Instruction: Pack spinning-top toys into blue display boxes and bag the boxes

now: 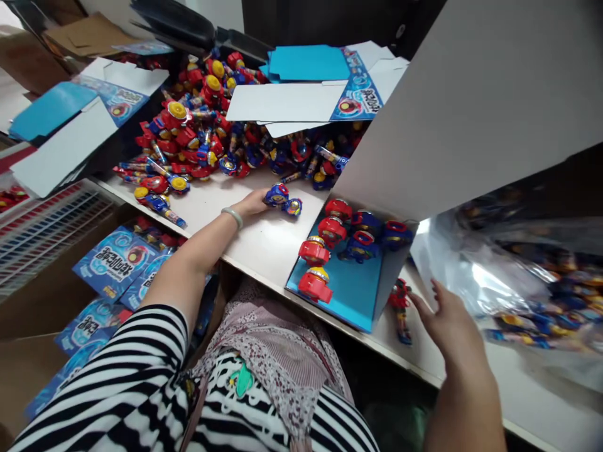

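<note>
Gathering, apparently: left fingers (260,197) gripping blue round-faced plastic toy(s) (277,195); right fingers (438,291), parted, likely needing closure on red-topped plastic toy (400,307), nine o'clock.

A: Left hand?
B: Left hand (254,202) reaching out front, fingers curled in a grip, tips mostly hidden.
A: Arm behind it?
B: Left forearm (211,245) bare, slants up and to the right out of a striped sleeve (146,351). Elbow bent. Left wrist (232,218) about in line with the forearm.
A: Right hand?
B: Right hand (450,323) lower in view, way off right. Digits loosely spread, gap between thumb and fingers, pointing up and leftish.
A: Right arm?
B: Right forearm (471,395) bare too, rises from the bottom edge. Elbow cropped.
A: Hands together?
B: Well apart.
</note>
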### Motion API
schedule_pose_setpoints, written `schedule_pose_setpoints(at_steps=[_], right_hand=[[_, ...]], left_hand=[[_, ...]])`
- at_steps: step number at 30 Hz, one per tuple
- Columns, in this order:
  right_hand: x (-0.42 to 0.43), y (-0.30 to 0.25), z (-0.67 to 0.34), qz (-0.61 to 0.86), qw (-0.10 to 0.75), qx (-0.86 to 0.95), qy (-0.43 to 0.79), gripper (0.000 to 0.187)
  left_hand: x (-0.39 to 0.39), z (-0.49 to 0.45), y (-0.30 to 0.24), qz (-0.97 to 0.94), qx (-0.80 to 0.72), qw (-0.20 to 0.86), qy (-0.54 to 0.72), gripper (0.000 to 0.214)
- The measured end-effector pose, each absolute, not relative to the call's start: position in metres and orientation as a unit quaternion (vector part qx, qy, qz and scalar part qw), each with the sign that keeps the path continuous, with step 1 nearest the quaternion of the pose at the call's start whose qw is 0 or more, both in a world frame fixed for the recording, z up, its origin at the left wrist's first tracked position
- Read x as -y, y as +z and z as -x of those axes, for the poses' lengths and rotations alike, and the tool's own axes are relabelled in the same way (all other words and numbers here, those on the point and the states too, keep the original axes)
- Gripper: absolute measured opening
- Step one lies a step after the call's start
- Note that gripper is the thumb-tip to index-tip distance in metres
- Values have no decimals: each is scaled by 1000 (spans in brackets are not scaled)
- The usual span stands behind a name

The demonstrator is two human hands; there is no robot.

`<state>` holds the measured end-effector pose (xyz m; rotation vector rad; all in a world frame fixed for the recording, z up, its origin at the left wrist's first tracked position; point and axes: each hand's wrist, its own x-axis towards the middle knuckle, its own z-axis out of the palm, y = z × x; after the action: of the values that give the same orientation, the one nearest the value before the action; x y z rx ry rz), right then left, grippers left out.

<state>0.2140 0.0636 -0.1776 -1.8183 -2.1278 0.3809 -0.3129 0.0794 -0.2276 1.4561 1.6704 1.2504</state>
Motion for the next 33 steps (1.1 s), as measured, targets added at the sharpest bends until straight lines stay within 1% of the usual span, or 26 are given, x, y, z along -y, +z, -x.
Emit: schedule_pose_setpoints(at_steps=[2, 3, 5, 6, 7, 9, 10, 12, 15, 17, 19, 21, 23, 26, 29, 33], right_hand=[[-50, -154, -193, 619, 246, 735, 131, 63], [-44, -143, -177, 587, 300, 738, 145, 57], [-33, -124, -135, 481, 390, 762, 190, 47], [-30, -116, -112, 429, 408, 773, 228, 47], [-29, -109, -87, 388, 417, 781, 255, 55], [-33, -99, -46, 331, 434, 795, 265, 81], [-36, -94, -32, 317, 441, 804, 242, 85], [-42, -84, -25, 312, 468, 809, 169, 80], [-43, -69, -66, 317, 540, 777, 68, 65], [-41, -65, -112, 316, 578, 752, 38, 60], [-40, -74, -152, 335, 566, 752, 31, 58], [-42, -97, -173, 369, 512, 774, 51, 56], [-50, -127, -175, 379, 465, 795, 87, 54], [-63, -159, -160, 351, 425, 824, 136, 53], [-71, -163, -151, 330, 357, 860, 154, 53], [-74, -160, -152, 338, 263, 892, 142, 52]], left_hand=[[-65, 318, -227, -516, -633, 298, 494, 36], [-56, 319, -224, -499, -635, 292, 513, 38], [-38, 312, -214, -482, -623, 267, 555, 42], [-30, 302, -205, -488, -611, 246, 573, 44], [-22, 289, -193, -502, -596, 222, 586, 45], [-10, 252, -164, -544, -567, 162, 597, 45], [-5, 231, -148, -569, -550, 134, 596, 44], [2, 191, -117, -621, -513, 109, 582, 43], [4, 157, -88, -646, -484, 165, 566, 40], [0, 153, -85, -617, -489, 219, 577, 35], [-4, 156, -91, -581, -510, 255, 581, 32], [-7, 157, -101, -564, -526, 284, 570, 33], [-6, 153, -109, -563, -525, 312, 558, 33], [-1, 140, -113, -560, -520, 330, 555, 33], [2, 135, -114, -547, -534, 329, 555, 33], [2, 143, -120, -536, -537, 329, 562, 35]])
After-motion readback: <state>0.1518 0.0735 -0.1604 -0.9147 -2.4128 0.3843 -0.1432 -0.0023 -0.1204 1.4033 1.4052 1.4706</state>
